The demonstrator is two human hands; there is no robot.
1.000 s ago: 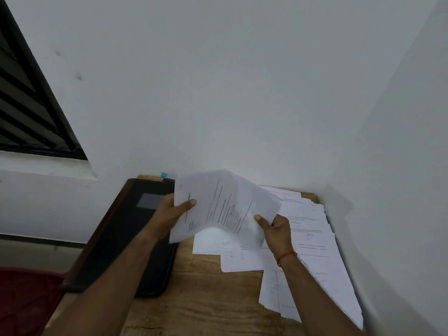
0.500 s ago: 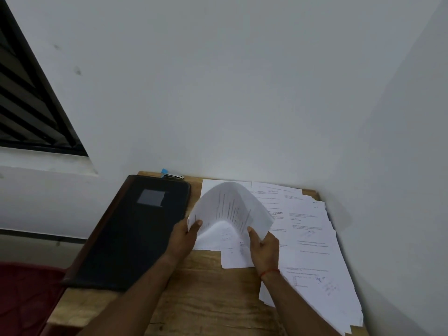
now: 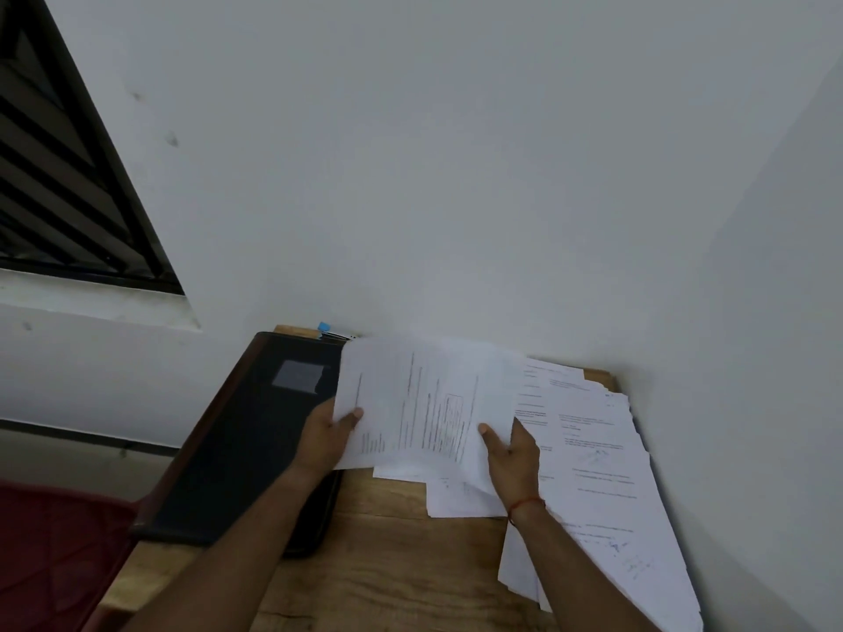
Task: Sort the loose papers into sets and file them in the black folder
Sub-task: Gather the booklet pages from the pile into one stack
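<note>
we note printed sheets (image 3: 424, 403) held up at frame centre; loose papers (image 3: 597, 453) spread at right; closed black folder (image 3: 255, 440) flat at left.

A plain room's study corner: wooden desk (image 3: 387, 577) against white walls (image 3: 456, 175), beside a louvered window (image 3: 59, 184).

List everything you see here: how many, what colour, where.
table: one, light wood, wall corner
black folder: one, black, closed, table's left side
loose papers: many, white, table's right side
held sheets: few, white, raised at centre
blue-tipped item: one, behind the folder
window: one, dark slats, upper left
red surface: one, lower left
left hand: one, grips sheets' left edge
right hand: one, grips sheets' right edge, red wrist thread
</note>
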